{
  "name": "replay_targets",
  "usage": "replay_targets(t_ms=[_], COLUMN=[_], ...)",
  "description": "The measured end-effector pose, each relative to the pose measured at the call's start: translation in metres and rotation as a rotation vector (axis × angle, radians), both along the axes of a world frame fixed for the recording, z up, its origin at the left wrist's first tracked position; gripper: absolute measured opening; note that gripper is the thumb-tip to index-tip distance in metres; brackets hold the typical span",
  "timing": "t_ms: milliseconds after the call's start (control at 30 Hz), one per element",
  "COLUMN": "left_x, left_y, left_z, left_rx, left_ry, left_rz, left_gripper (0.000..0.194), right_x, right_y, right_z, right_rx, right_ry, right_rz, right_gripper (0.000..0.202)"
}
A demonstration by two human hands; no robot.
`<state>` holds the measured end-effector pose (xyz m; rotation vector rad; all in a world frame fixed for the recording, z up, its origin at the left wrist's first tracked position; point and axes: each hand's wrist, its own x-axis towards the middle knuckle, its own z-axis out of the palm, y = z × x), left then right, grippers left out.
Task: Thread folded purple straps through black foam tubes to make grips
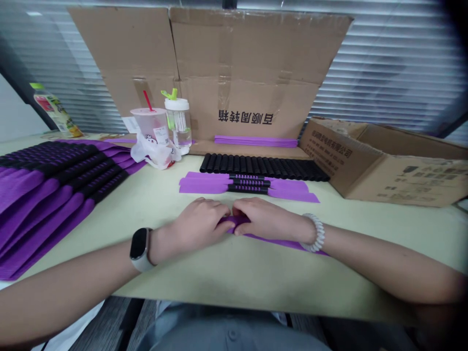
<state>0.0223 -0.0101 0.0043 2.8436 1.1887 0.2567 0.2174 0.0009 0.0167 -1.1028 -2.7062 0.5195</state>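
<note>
My left hand (203,222) and my right hand (265,219) meet near the middle of the table, both closed on one purple strip (281,241). The strip bunches between my thumbs and runs out flat under my right wrist. My fingers hide most of its left part. Just beyond my hands lie several purple strips with black sleeves (248,183) round their middles. Behind those, a row of black tubes (263,166) lies side by side.
A large pile of sleeved purple strips (62,180) covers the left side. Flat purple strips (256,141) lie by an upright cardboard sheet (256,58). A lidded cup (149,124), water bottle (178,124) and drink bottle (56,109) stand at the back. An open carton (395,168) sits right.
</note>
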Motion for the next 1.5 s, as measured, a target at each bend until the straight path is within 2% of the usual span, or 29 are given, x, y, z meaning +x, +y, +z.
replay_targets(t_ms=[167,267,400,600,867,1267,1400,1500], left_x=[-0.006,-0.01,-0.017,-0.034,-0.055,-0.084,-0.09,-0.093], left_y=[0.004,0.005,0.017,0.048,0.069,0.09,0.094,0.097], left_z=[-0.001,-0.001,0.005,0.019,0.031,0.04,0.043,0.042], left_rx=[-0.078,-0.105,-0.083,-0.187,-0.369,-0.324,-0.251,-0.228], left_ry=[-0.098,-0.119,-0.089,-0.255,-0.332,-0.417,-0.439,-0.477], left_rz=[-0.009,0.003,0.067,0.11,0.167,0.338,0.437,0.465], left_gripper=[0.012,0.014,0.023,0.044,0.039,0.036,0.034,0.036], right_x=[-0.003,-0.004,-0.005,-0.007,-0.004,0.005,0.015,0.027], right_y=[-0.002,-0.003,-0.004,-0.003,-0.001,0.003,0.001,-0.006], right_z=[-0.005,-0.003,0.0,0.007,0.016,0.026,0.03,0.031], right_rx=[-0.015,0.01,0.044,0.122,-0.053,-0.132,-0.134,-0.125], right_ry=[0.036,-0.032,-0.107,-0.073,0.025,0.029,0.009,-0.021], right_rz=[-0.059,-0.065,-0.01,-0.06,-0.111,-0.094,-0.116,-0.136], right_gripper=[0.007,0.013,0.028,0.028,0.034,0.036,0.037,0.039])
